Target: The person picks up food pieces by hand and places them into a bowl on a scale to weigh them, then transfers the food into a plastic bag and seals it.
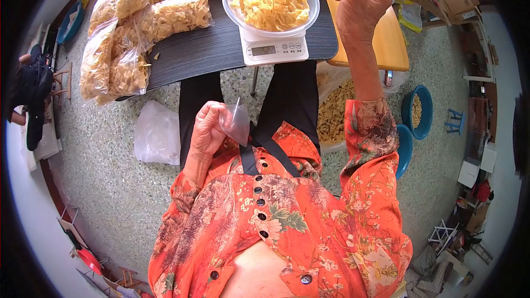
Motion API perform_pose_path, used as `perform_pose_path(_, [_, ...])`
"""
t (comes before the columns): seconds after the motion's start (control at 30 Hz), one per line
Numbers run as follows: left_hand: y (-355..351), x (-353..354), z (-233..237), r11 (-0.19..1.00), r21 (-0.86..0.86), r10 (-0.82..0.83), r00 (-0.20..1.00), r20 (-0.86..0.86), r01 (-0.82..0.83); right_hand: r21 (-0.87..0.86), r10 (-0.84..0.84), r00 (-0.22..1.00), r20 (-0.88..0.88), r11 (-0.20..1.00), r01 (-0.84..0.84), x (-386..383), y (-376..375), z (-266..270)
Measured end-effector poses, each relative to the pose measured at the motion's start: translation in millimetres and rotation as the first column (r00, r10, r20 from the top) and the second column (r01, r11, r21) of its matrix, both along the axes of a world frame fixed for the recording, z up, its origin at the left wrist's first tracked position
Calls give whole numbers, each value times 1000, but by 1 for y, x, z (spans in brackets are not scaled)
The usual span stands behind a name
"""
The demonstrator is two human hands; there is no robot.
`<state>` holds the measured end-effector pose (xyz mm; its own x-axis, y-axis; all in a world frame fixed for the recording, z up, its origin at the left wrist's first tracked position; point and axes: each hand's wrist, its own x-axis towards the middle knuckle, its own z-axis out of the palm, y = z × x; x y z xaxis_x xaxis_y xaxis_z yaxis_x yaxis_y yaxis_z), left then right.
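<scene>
My left hand (pixel 206 131) is closed on the edge of a small clear plastic bag (pixel 236 124), held low above my lap. A raised right hand, my right hand (pixel 361 1), is beside the bowl with its fingers curled together; the top edge cuts off the fingertips, and what they hold, if anything, cannot be made out. Near it, a clear plastic bowl (pixel 313 8) is heaped with yellowish dried flakes (pixel 270 3). Beneath the bowl is a white digital kitchen scale (pixel 276 49), its small display lit too faintly to read.
Filled clear bags of flakes (pixel 176 15) are piled on the dark table (pixel 190 52). A wooden stool (pixel 389 44) adjoins it. On the floor lie a whitish plastic bag (pixel 157 132), a large bag of flakes (pixel 338 111) and blue basins (pixel 418 111). Part of another person (pixel 36 88) shows far left.
</scene>
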<state>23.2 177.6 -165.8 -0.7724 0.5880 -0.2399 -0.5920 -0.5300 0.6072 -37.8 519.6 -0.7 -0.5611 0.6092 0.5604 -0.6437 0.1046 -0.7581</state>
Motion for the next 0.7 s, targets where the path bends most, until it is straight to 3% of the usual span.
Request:
perform_pose_path(0.1, [-1,0,-2,999,-29,-30,999,-24,29,32,107,994,-23,994,-106,1,1,-7])
perform_pose_path(0.17, [2,0,-2,999,-37,-29,999,-24,28,-33,81,997,-11,996,-81,-3,-5,-8])
perform_pose_path(0.27, [2,-1,-6,998,-57,-24,1000,-18,23,28,40,999,-3,999,-40,1,-7,-5])
perform_pose_path(0.7, [6,-4,-13,997,-76,-10,1000,23,11,-92,89,996,33,992,-86,-4,-4,-22])
